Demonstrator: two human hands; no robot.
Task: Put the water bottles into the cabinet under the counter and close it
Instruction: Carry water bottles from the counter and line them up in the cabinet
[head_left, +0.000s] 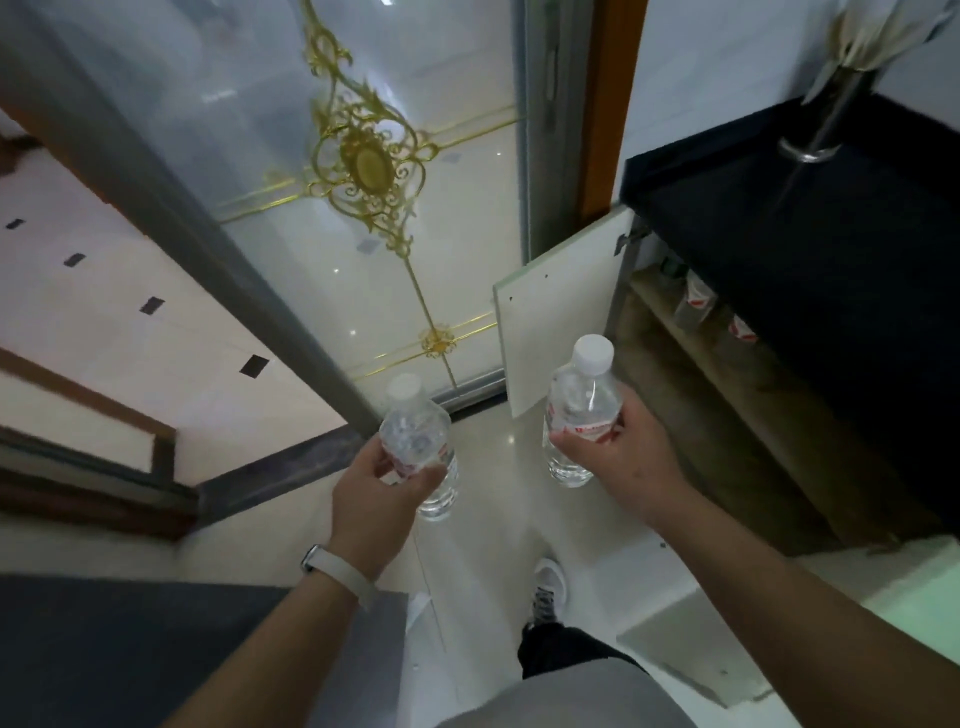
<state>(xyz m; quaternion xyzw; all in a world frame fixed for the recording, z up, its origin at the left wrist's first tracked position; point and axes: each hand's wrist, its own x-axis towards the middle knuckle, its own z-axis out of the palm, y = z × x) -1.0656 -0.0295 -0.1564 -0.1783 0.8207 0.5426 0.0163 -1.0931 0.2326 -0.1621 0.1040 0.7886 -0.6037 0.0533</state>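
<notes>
My left hand (376, 488) grips a clear water bottle (415, 431) with a white cap and a red label, held upright over the floor. My right hand (618, 457) grips a second, similar water bottle (582, 400) a little farther forward. To the right, the cabinet (727, 395) under the dark counter (810, 270) stands open, its white door (561, 312) swung out toward me. Inside it, on a shelf, stand several bottles with red labels (696, 301), partly hidden by the counter edge.
A glass sliding door with gold ornament (363, 171) fills the view ahead, its grey frame (291, 312) running diagonally. A metal holder with paper (831, 104) stands on the counter. A second white door (691, 649) hangs open near my right arm. My shoe (548, 592) is on the pale tiled floor.
</notes>
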